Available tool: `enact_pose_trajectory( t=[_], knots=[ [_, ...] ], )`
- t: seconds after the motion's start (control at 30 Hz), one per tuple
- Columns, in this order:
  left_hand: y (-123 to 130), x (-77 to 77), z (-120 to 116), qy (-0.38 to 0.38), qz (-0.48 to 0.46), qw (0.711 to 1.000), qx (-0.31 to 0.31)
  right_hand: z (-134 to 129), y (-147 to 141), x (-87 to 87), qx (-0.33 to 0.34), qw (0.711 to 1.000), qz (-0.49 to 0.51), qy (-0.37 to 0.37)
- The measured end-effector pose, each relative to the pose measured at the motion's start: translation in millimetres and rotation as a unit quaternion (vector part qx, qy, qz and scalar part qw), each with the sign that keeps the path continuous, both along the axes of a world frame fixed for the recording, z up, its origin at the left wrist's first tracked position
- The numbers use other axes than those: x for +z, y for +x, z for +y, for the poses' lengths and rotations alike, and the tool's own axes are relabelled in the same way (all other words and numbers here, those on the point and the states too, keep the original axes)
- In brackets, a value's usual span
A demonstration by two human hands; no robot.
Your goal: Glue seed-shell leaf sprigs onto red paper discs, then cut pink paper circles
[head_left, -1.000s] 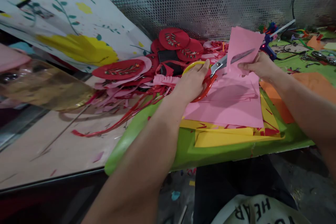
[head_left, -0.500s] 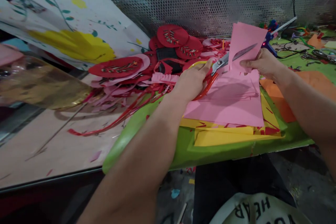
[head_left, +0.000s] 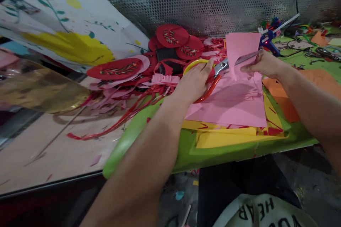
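Observation:
My left hand (head_left: 194, 82) is closed around the scissors (head_left: 221, 66), which have one yellow and one orange handle loop. The blades point right and cut into a sheet of pink paper (head_left: 242, 44) held upright. My right hand (head_left: 265, 64) pinches the lower right part of that sheet, thumb in front, close to the blade tips. A narrow strip hangs down from the sheet near the blades. Beneath, a stack of pink paper (head_left: 226, 111) lies on yellow sheets (head_left: 226, 137).
Red oval pieces (head_left: 172, 36) and pink and red scraps heap behind my left hand. A blue glue gun (head_left: 270, 44) with a lit red light stands at the back right. Orange paper (head_left: 317, 81) lies on the green table cover (head_left: 149, 149). A perforated metal panel (head_left: 202, 3) rises behind.
The upright pink sheet has shifted left and tipped, and the cut has gone further across it. The scissor blades have closed somewhat. A strip now droops lower from the sheet.

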State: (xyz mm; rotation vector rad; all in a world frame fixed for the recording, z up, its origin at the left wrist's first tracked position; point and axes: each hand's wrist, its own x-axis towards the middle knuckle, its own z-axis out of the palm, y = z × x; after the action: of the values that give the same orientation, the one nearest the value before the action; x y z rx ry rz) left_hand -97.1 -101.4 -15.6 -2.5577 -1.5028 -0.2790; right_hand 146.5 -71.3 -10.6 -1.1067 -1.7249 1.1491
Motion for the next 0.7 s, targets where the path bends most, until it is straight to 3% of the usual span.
enact_pose_trajectory(
  t=[0.37, 0.7],
  knots=[
    [8, 5.4, -4, -0.036, 0.026, 0.999, 0.015, -2, 2, 5.3, -0.008, 1.000, -0.030, -0.005],
    [2, 3.8, -4, -0.005, 0.025, 1.000, 0.004, 1, 16, 9.2, 0.025, 0.996, -0.079, -0.012]
  ],
)
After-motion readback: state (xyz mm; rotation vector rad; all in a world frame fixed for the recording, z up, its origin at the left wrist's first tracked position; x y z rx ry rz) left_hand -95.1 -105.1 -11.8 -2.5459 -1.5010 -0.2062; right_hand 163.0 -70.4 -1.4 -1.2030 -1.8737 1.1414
